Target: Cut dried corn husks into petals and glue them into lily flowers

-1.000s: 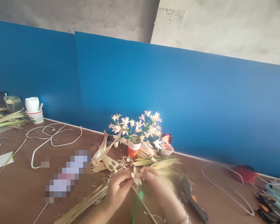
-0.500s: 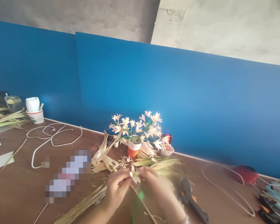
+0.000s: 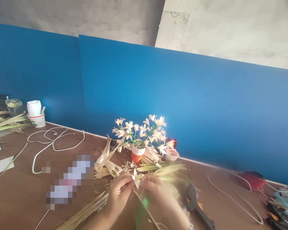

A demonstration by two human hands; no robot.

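Observation:
Between my two hands is a small cream corn-husk flower (image 3: 136, 179) with pointed petals. The fingertips of my left hand (image 3: 120, 191) pinch it from the left. From the other side, my right hand (image 3: 156, 190) has its thumb and fingers closed on the flower's right edge. A thin straw-coloured stalk (image 3: 146, 207) slants below the hands. Just beyond them, several similar husk flowers (image 3: 156, 132) on green stems stand in an orange and white paper cup (image 3: 137, 155). Dry corn husks (image 3: 112, 167) lie around the cup.
A black glue gun (image 3: 198, 206) lies right of my right hand. White cables (image 3: 55, 140) curl on the brown table (image 3: 21, 198) at left, near a white cup (image 3: 37, 119). A red object (image 3: 253, 180) sits at right. A blue partition (image 3: 182, 95) stands behind.
The flower has turned a little and shifted slightly left and up. My right fingers have moved a little left and curled in more. My left hand hardly moves.

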